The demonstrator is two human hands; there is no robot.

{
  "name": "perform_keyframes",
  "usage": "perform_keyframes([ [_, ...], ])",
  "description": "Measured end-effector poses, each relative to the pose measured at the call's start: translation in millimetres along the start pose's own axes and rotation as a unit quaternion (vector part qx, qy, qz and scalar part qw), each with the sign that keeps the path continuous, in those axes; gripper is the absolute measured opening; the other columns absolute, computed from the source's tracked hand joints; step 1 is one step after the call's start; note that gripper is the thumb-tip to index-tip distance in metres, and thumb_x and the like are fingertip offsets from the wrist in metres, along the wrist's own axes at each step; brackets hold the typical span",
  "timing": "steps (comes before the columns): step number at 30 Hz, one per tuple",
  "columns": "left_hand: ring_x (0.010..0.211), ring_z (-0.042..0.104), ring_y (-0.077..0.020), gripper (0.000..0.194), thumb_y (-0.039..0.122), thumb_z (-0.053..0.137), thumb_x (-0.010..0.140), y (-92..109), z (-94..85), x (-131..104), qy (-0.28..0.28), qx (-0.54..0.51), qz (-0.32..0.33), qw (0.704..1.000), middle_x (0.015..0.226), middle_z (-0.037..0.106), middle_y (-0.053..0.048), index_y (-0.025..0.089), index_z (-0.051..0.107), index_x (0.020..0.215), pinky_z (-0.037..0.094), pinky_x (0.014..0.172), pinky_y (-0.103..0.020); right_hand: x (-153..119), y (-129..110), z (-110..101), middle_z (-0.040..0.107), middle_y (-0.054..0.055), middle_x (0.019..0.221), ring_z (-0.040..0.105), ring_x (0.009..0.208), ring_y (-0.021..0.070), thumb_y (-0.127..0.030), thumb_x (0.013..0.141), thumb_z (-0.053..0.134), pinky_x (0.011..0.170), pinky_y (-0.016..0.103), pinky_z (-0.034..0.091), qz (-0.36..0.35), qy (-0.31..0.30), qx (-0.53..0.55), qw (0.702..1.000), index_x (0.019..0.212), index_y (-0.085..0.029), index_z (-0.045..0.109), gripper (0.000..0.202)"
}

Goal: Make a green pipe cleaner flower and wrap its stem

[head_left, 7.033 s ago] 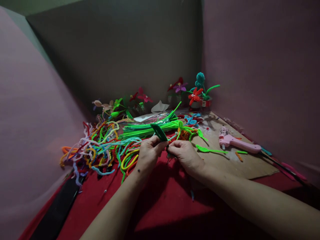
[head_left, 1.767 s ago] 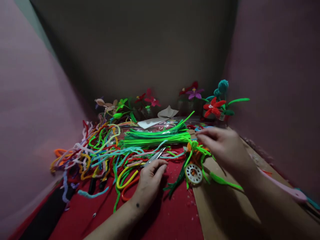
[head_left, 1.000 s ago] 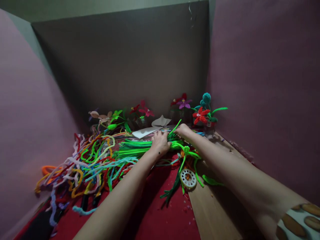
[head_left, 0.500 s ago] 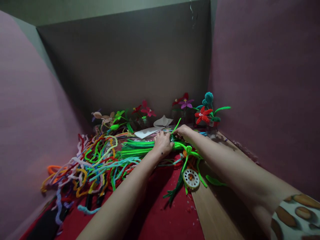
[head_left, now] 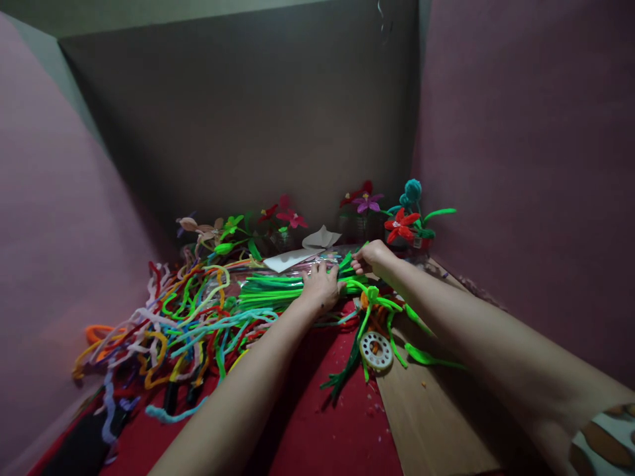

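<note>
Both hands have gone from the near red cloth, where they sat a couple of seconds ago, out to the bundle of green pipe cleaners (head_left: pixel 292 289) toward the far edge of the table (head_left: pixel 421 423), and since half a second ago my right hand (head_left: pixel 373 256) has drawn slightly back from the bundle's end.

My left hand (head_left: pixel 322 285) lies palm-down on the bundle near its right end, fingers spread and pressing it flat. The right hand is curled at the bundle's right tip, fingers bent inward around a few green strands; I cannot tell how many it pinches.

I judge the step in hand to be drawing one stem out of the pack while the left hand pins the rest. The next move calls for a straight pull to the right, with the left hand's pressure kept up so the neighbouring strands stay put.

Just near of the hands sit a bent green-and-orange flower piece (head_left: pixel 374 305) and a white ring (head_left: pixel 376 350) at the edge of the cardboard (head_left: pixel 426 430).
</note>
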State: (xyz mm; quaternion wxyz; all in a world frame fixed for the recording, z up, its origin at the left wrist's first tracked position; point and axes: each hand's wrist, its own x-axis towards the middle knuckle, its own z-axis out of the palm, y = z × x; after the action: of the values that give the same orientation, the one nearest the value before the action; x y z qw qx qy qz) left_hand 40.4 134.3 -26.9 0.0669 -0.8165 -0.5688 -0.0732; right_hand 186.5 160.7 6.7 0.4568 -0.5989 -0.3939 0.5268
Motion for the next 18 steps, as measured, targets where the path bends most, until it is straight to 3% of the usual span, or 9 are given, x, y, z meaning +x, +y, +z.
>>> perform_keyframes([
  [5,0.120,0.034,-0.0335,0.047,0.046,0.042,0.082,-1.3,1.1,-0.8,-0.002,0.004,-0.002,1.000,0.136,0.038,-0.014,0.024,0.045,0.125,0.029,0.092,-0.054,-16.4,-20.1,-11.1,0.056,0.009,0.110,0.058,0.092,0.0189,-0.029,0.086,0.051,0.076,0.039,0.049,-0.056,0.034,0.004,0.998,0.112,-0.014,0.052,0.030],
  [7,0.120,0.034,-0.0329,0.046,0.044,0.040,0.084,-1.5,0.9,-1.4,0.000,0.003,0.001,1.000,0.134,0.039,-0.014,0.024,0.045,0.124,0.029,0.092,-0.054,-20.3,-28.4,-17.2,0.063,0.008,0.089,0.061,0.072,0.0157,-0.022,0.084,0.055,0.063,0.033,0.052,-0.098,0.057,0.006,0.994,0.096,-0.010,0.057,0.017],
  [9,0.119,0.035,-0.0325,0.043,0.042,0.038,0.085,-1.8,0.9,-1.8,0.003,0.001,0.003,1.000,0.132,0.041,-0.014,0.023,0.046,0.123,0.030,0.091,-0.054,-23.4,-36.9,-22.3,0.060,0.003,0.060,0.055,0.047,0.0106,-0.012,0.079,0.058,0.047,0.025,0.049,-0.145,0.083,0.008,0.986,0.074,-0.011,0.055,0.006],
  [12,0.118,0.036,-0.0327,0.043,0.042,0.037,0.085,-2.8,1.5,-1.7,0.006,-0.005,0.006,1.000,0.129,0.043,-0.014,0.022,0.047,0.122,0.031,0.090,-0.054,-29.8,-51.7,-27.3,0.049,-0.005,0.041,0.045,0.033,0.0058,-0.006,0.075,0.058,0.036,0.017,0.041,-0.211,0.120,0.014,0.970,0.061,-0.014,0.048,0.019],
  [14,0.118,0.036,-0.0327,0.043,0.043,0.038,0.085,-3.7,2.0,-1.4,0.007,-0.011,0.007,1.000,0.129,0.043,-0.014,0.022,0.047,0.122,0.031,0.091,-0.054,-37.9,-64.0,-30.2,0.047,-0.006,0.040,0.044,0.032,0.0050,-0.006,0.075,0.056,0.034,0.015,0.039,-0.264,0.142,0.015,0.954,0.060,-0.015,0.048,0.019],
  [17,0.118,0.036,-0.0313,0.039,0.040,0.036,0.086,-4.2,2.9,-1.1,0.008,-0.024,0.005,1.000,0.128,0.044,-0.012,0.025,0.050,0.119,0.031,0.091,-0.053,-58.3,-86.4,-37.5,0.048,-0.006,0.039,0.044,0.031,0.0047,-0.002,0.074,0.052,0.034,0.015,0.038,-0.408,0.171,-0.002,0.897,0.059,-0.014,0.049,0.020],
  [18,0.117,0.036,-0.0308,0.037,0.039,0.035,0.087,-4.1,3.4,-1.2,0.008,-0.030,0.003,1.000,0.128,0.045,-0.011,0.026,0.052,0.116,0.030,0.091,-0.053,-67.4,-94.6,-41.2,0.048,-0.007,0.039,0.044,0.030,0.0042,-0.003,0.074,0.052,0.033,0.014,0.037,-0.428,0.178,-0.001,0.886,0.059,-0.014,0.049,0.019],
])
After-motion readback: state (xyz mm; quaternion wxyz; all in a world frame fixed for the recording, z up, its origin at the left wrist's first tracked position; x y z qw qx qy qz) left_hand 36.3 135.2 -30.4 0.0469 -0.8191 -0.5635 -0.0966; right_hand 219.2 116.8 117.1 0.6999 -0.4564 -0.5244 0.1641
